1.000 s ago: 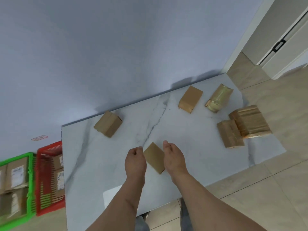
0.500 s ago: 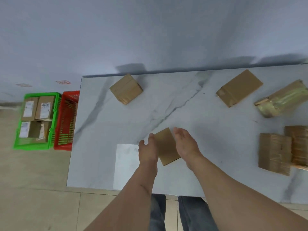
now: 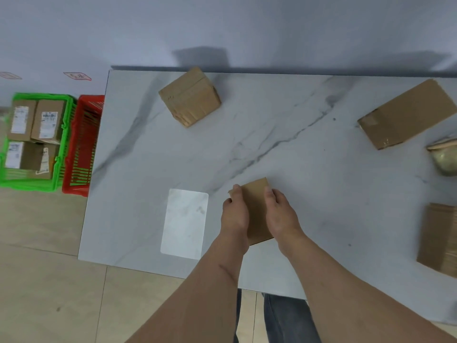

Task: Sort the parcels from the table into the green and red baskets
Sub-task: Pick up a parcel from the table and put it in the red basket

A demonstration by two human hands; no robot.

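Observation:
A small flat cardboard parcel [image 3: 256, 201] lies near the front of the white marble table [image 3: 309, 184]. My left hand [image 3: 233, 211] grips its left edge and my right hand [image 3: 279, 211] grips its right edge. Other brown parcels rest on the table: a boxy parcel [image 3: 190, 96] at the back left, a long parcel [image 3: 405, 115] at the back right, a taped parcel [image 3: 439, 241] at the right edge. On the floor to the left stand the green basket [image 3: 10, 181], holding several labelled parcels, and the red basket [image 3: 82, 144] beside it.
A plastic-wrapped parcel [image 3: 445, 157] shows at the right edge. A bright white rectangle [image 3: 184, 224] lies on the table left of my hands. A grey-blue wall runs behind the table. Tiled floor lies in front and to the left.
Both hands have closed in onto the sides of the small parcel. The camera has tilted down and swung left, bringing the baskets further into view.

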